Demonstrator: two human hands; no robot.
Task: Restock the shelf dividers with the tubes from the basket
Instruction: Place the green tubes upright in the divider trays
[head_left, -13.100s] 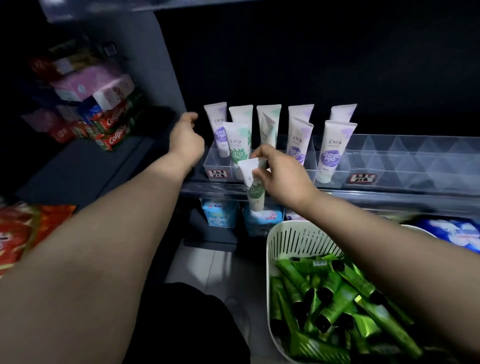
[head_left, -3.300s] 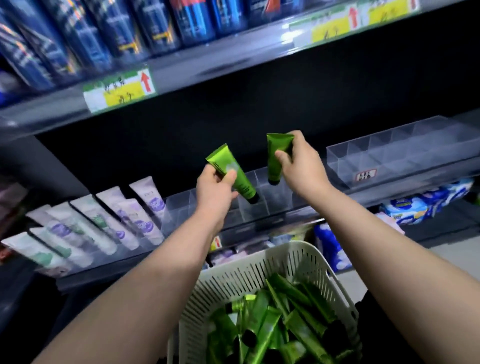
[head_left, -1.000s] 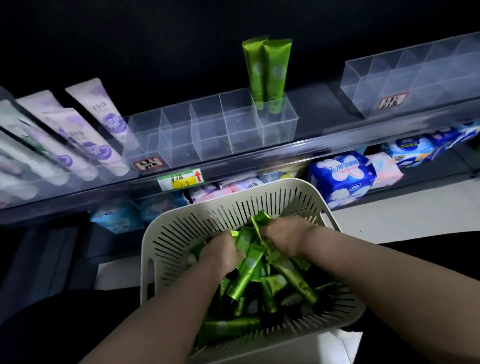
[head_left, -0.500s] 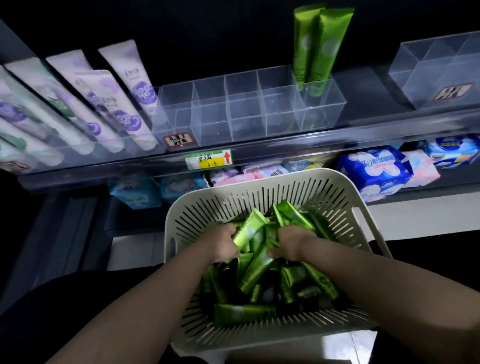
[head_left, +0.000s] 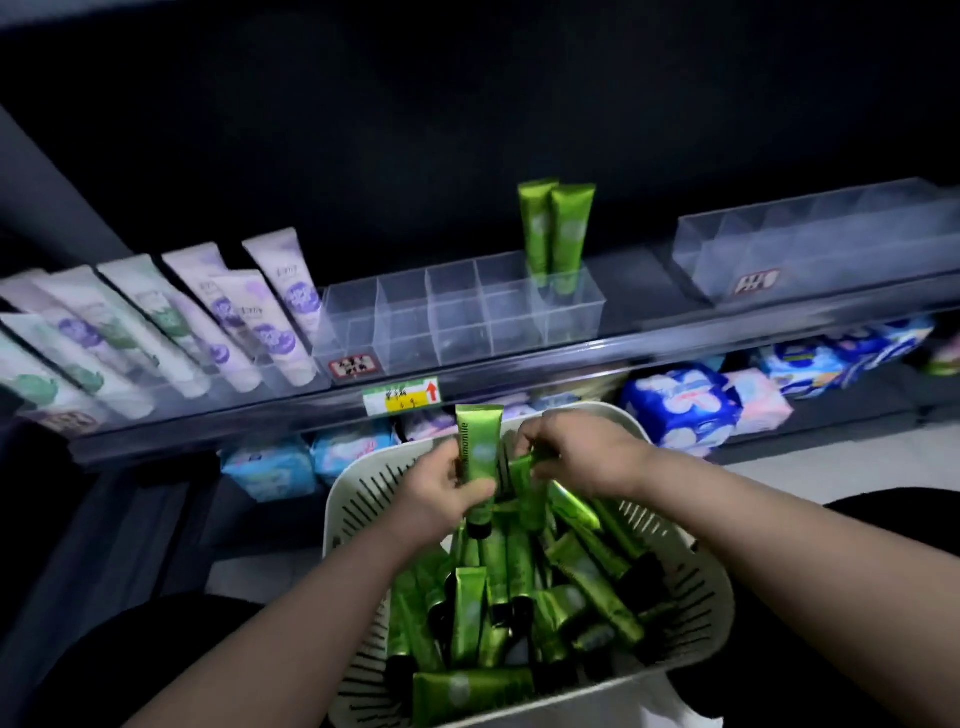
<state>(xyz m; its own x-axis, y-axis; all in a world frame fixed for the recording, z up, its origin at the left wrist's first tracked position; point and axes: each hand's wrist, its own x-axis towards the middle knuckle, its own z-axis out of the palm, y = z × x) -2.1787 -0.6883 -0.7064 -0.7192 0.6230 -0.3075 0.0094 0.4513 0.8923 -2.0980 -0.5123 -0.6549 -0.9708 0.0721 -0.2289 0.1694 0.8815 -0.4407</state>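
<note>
A white slotted basket (head_left: 691, 597) below the shelf holds several green tubes (head_left: 587, 587) with black caps. My left hand (head_left: 436, 493) grips one green tube (head_left: 478, 452) upright, cap down, above the basket's far rim. Just to its right, my right hand (head_left: 582, 457) holds a second green tube (head_left: 530, 486), mostly hidden by the fingers. On the shelf, a clear divider tray (head_left: 457, 322) has two green tubes (head_left: 553, 228) standing in its rightmost compartment; its other compartments hold nothing.
White and purple tubes (head_left: 218, 317) fill the dividers at the left. Another clear divider tray (head_left: 810, 244) sits at the right. A yellow price label (head_left: 402, 397) hangs on the shelf's front rail. Blue and pink soft packs (head_left: 685, 405) lie on the lower shelf.
Both hands have risen out of the pile in the basket, each lifting a green tube up to the basket's far rim. The view has tilted a little.
</note>
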